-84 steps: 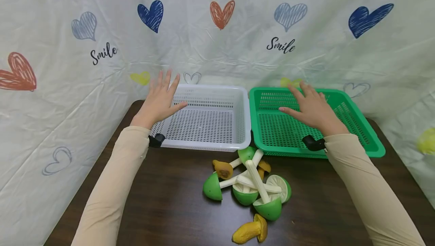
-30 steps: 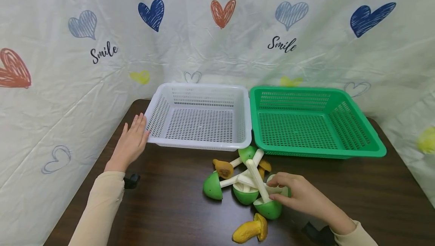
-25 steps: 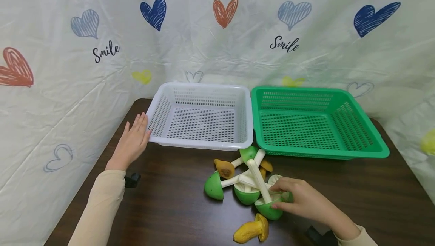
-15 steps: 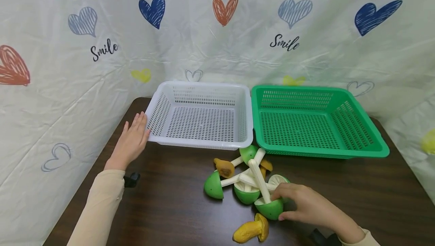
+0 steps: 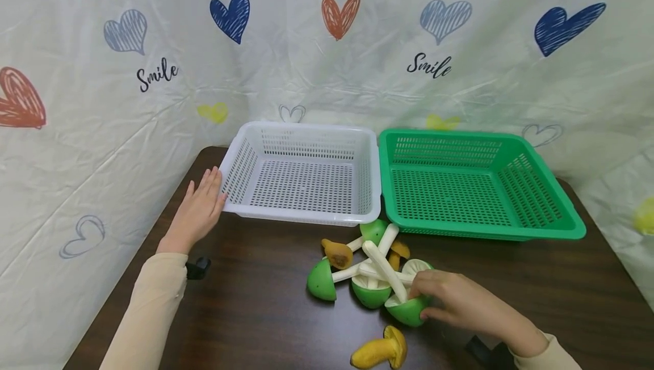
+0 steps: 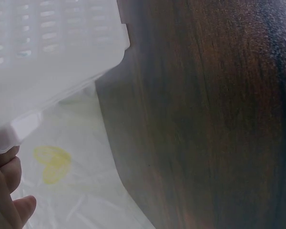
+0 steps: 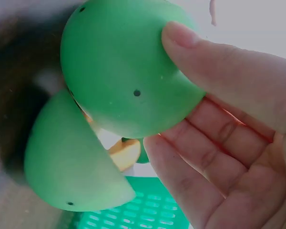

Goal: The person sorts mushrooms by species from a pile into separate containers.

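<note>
Stem end (image 5: 370, 247) of the green-capped mushroom (image 5: 396, 290) has swung left since the earlier frame. Location: lower centre-right of frame. Axis: diagonal, stem toward upper left, cap (image 5: 407, 313) lower right. Lettering (image 5: 157, 75): "Smile", upper left and upper right, on backdrop (image 5: 291, 63). Appearance: green domed cap, dark dots, white stem. Right hand (image 5: 460, 305): thumb and fingers pinch the cap. Left hand (image 5: 196, 211): fingers straight, touching white basket (image 5: 301, 217).

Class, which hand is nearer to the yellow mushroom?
Right. The right hand, holding a green mushroom cap, is beyond the yellow mushroom, to its right; the left hand is farther, at the left side of the white basket.
</note>
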`<state>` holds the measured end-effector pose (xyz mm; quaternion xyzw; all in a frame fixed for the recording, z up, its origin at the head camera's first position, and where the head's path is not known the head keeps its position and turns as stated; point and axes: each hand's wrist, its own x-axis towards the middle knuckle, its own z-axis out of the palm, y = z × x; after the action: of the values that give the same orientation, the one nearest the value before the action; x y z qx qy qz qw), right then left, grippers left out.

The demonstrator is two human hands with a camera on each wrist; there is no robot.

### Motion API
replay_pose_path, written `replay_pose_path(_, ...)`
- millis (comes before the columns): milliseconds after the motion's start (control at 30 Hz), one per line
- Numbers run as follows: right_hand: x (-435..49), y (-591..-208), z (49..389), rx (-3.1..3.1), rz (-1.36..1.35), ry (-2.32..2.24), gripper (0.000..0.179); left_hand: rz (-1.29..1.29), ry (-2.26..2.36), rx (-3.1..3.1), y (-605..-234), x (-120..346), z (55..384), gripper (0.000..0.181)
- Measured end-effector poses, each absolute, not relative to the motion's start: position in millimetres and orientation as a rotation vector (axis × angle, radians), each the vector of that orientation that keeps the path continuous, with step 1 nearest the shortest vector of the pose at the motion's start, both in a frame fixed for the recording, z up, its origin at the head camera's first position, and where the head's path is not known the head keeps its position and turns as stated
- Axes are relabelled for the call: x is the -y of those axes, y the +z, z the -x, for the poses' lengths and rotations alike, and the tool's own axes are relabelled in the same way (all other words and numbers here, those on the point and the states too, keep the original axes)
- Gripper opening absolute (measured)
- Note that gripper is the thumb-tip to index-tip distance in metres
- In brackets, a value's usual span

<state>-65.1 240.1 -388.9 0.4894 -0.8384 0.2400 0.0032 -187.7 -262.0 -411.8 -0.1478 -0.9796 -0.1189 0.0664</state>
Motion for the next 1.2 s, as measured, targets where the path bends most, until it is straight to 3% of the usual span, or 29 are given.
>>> replay_pose_path(867, -225, -332, 99, 2.785, -1.600, 0.838, 0.027, 0.438, -0.353, 2.980, -411, 262, 189, 0.059)
replay_pose_path(1200, -220, -336, 128, 2.645, -1.652, 1.159, 0.025, 0.431, -0.369, 2.964, -411, 262, 188, 0.059)
